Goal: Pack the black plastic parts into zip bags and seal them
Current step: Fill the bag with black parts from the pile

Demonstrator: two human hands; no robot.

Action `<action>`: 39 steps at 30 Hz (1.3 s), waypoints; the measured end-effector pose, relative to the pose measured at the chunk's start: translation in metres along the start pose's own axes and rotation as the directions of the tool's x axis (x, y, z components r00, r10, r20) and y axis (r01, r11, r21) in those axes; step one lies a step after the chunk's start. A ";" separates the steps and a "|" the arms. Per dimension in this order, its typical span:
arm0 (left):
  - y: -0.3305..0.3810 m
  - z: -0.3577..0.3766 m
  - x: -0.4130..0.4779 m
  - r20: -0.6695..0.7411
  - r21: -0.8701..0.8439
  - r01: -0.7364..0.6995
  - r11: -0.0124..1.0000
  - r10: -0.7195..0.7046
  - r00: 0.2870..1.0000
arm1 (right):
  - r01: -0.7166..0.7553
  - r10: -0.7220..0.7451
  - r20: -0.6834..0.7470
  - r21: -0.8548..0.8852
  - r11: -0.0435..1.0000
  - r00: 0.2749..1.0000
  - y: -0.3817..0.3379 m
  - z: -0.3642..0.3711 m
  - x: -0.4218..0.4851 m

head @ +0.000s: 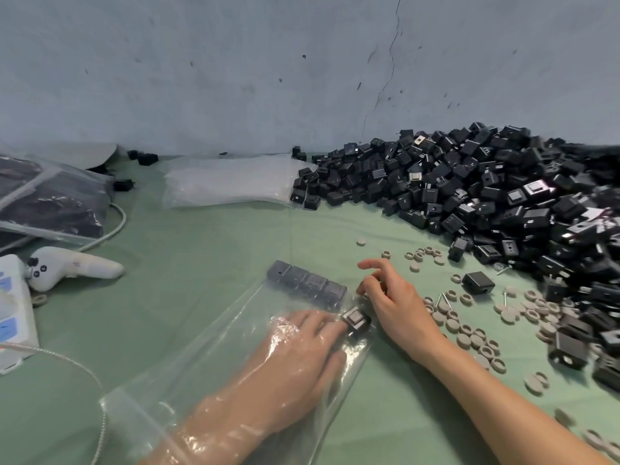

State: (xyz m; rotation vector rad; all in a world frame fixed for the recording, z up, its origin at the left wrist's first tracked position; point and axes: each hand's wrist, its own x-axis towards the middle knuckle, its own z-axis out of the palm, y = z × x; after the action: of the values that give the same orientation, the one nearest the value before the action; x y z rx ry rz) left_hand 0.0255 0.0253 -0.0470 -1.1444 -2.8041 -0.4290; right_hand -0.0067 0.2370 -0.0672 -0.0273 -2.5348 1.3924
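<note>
Several black plastic parts [307, 286] lie in a row at the far end of a clear zip bag [208, 364], which lies flat on the green tabletop [201, 250]. The left hand [302, 357] is inside the bag, fingers extended, fingertips touching a single part [355, 319]. The right hand [392, 297] sits at the bag's right edge, fingers loosely curled; any grip cannot be determined. A loose pile [486, 196] of parts lies far right.

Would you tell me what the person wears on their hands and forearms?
Nothing shows: the right hand and left hand are bare, no gloves, sleeves, watch or bracelet in view. The left is seen through the clear zip bag, so rings cannot be ruled out.
</note>
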 end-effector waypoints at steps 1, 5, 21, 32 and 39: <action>0.002 0.000 0.000 0.008 -0.012 0.020 1.000 -0.019 1.000 | 0.004 -0.004 -0.011 0.005 1.000 1.000 0.001 0.000 0.000; 0.006 -0.005 -0.003 0.025 -0.097 0.043 0.994 -0.041 0.999 | 0.001 0.000 -0.066 0.018 1.000 0.998 0.001 0.000 0.002; 0.011 -0.003 0.014 0.031 0.122 -0.018 0.992 0.015 0.999 | 0.025 -0.031 -0.126 -0.045 0.999 0.992 -0.006 -0.001 -0.003; 0.016 -0.006 0.019 0.051 0.017 0.049 0.999 -0.050 0.997 | 0.044 -0.043 -0.169 -0.003 0.999 0.985 -0.010 -0.002 -0.004; 0.013 -0.013 0.012 0.047 -0.050 0.016 0.999 -0.013 0.999 | 0.046 -0.052 -0.209 -0.031 0.998 0.977 -0.005 -0.002 -0.003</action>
State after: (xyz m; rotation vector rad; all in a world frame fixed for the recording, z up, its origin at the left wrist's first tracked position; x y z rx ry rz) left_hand 0.0261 0.0382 -0.0291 -1.1597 -2.8592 -0.4835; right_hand -0.0026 0.2355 -0.0625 -0.1100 -2.3636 1.2666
